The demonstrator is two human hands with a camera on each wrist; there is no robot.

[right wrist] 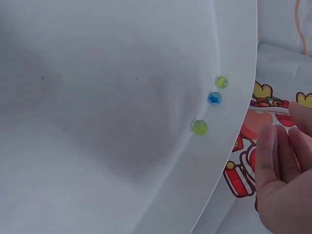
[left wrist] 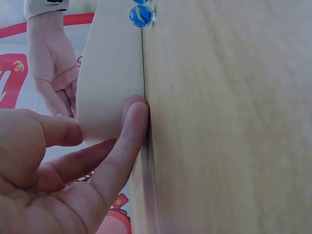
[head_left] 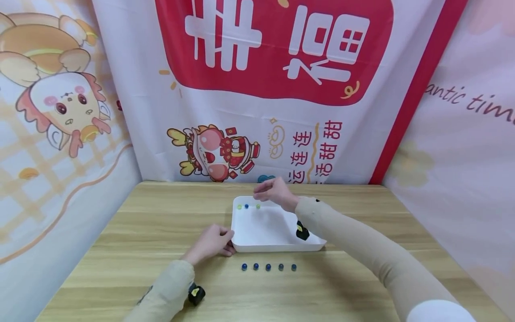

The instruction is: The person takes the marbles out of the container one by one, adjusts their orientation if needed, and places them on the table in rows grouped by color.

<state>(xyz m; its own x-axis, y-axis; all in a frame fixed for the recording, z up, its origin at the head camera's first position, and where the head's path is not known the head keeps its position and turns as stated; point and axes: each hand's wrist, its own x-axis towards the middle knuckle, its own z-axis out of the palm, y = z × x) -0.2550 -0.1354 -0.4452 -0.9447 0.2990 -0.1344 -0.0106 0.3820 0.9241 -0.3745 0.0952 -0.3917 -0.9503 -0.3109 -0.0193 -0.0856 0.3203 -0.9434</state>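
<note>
A shallow white tray [head_left: 265, 228] lies on the wooden table. My left hand [head_left: 213, 243] holds its near left corner, the thumb at the rim and fingers against the outer wall, as the left wrist view [left wrist: 83, 165] shows. Over the tray's far wall hovers my right hand [head_left: 277, 193], fingers loosely bent; no object shows in it in the right wrist view [right wrist: 287, 170]. Inside the tray, along the far wall, sit a yellow-green marble [right wrist: 222, 82], a blue marble [right wrist: 214, 98] and another yellow-green marble [right wrist: 199, 127], the last slightly apart.
Several blue marbles [head_left: 268, 267] form a row on the table [head_left: 169, 210] in front of the tray. Behind the table hangs a red and white printed cloth [head_left: 273, 53], with patterned cloths on both sides.
</note>
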